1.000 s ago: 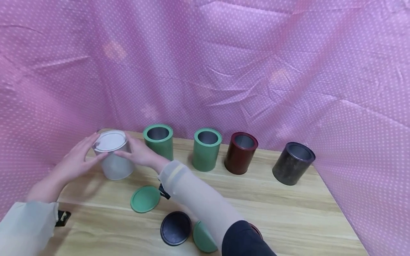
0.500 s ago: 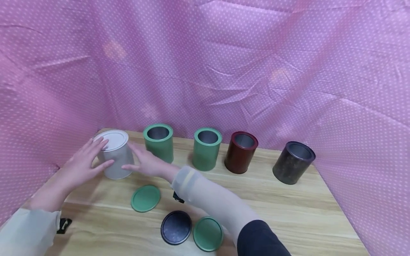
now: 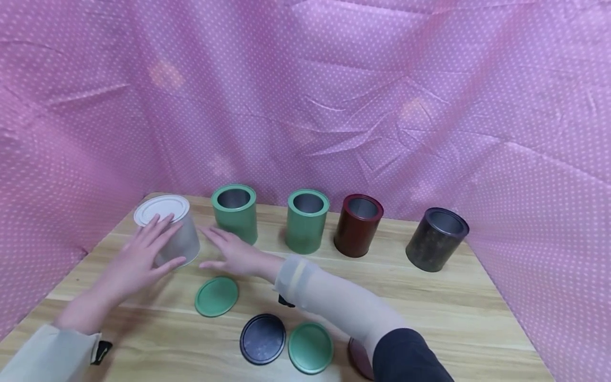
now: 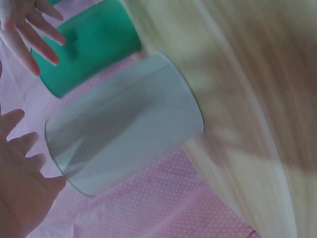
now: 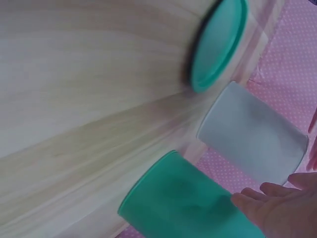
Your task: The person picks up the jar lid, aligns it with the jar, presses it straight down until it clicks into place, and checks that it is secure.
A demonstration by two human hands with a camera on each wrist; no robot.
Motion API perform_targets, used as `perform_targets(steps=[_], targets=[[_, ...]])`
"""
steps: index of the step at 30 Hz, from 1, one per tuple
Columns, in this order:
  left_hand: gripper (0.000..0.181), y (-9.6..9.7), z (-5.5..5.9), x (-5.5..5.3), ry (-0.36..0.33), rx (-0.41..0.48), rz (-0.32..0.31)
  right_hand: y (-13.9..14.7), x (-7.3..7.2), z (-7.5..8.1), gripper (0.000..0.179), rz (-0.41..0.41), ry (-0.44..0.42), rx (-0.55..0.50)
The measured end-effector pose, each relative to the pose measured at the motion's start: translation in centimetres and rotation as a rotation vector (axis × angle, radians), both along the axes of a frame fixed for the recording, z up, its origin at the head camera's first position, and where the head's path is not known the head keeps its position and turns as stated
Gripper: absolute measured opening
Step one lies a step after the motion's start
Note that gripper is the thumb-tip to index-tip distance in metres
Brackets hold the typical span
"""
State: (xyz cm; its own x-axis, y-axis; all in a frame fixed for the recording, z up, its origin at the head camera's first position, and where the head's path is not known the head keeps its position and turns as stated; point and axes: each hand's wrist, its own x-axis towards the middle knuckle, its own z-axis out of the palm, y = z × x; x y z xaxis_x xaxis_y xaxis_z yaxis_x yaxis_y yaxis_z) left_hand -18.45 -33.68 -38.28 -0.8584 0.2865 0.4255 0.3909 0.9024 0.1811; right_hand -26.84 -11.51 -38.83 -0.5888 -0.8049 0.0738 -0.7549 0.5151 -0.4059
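At the far left of the table stands a white can (image 3: 183, 241) with a white lid (image 3: 162, 209) seated on its top. My left hand (image 3: 140, 260) is in front of it, fingers spread and straight, hiding part of the can; the left wrist view shows the fingers near its top rim, and I cannot tell whether they touch. To the right of the can my right hand (image 3: 234, 254) hovers with extended fingers, holding nothing. A lidless green can (image 3: 238, 220) stands just behind that hand. On the table below it lies a green lid (image 3: 217, 296).
A second green can (image 3: 306, 228), a dark red can (image 3: 358, 231) and a black can (image 3: 434, 246) stand lidless along the back. Nearer lie a black lid (image 3: 262, 339), another green lid (image 3: 310, 347) and a dark red lid (image 3: 359, 358), partly under the right arm. Pink dotted cloth surrounds the table.
Both hands have come away from the white can's top, where they were around the lid's rim. The right hand has moved right and nearer; the left has drawn down and nearer.
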Motion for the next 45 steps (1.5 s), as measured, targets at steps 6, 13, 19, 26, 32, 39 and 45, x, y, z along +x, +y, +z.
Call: perform_targets(steps=[6, 13, 19, 26, 32, 39, 45], targets=[[0.074, 1.1, -0.9, 0.5, 0.085, -0.07, -0.059, 1.6, 0.8, -0.6, 0.081, -0.009, -0.013, 0.056], [0.071, 1.9, -2.0, 1.3, 0.154, -0.113, -0.129, 2.8, 1.5, -2.2, 0.083, 0.009, 0.016, 0.139], [0.07, 2.6, -2.7, 2.4, 0.103, -0.127, -0.118, 3.6, 1.9, -3.1, 0.086, 0.044, 0.048, 0.181], [0.075, 3.4, -3.5, 2.9, -0.08, -0.114, -0.066, 4.4, 2.1, -3.8, 0.086, 0.063, 0.051, 0.21], [0.077, 3.8, -4.6, 3.1, -0.146, -0.129, -0.073, 4.7, 2.1, -4.4, 0.087, 0.086, 0.048, 0.224], [0.078, 3.5, -5.6, 2.5, -0.178, -0.134, -0.087, 4.4, 2.0, -4.7, 0.087, 0.077, 0.032, 0.272], [0.081, 3.0, -5.9, 2.1, -0.223, -0.144, -0.099, 4.3, 1.9, -4.7, 0.086, 0.077, 0.009, 0.309]])
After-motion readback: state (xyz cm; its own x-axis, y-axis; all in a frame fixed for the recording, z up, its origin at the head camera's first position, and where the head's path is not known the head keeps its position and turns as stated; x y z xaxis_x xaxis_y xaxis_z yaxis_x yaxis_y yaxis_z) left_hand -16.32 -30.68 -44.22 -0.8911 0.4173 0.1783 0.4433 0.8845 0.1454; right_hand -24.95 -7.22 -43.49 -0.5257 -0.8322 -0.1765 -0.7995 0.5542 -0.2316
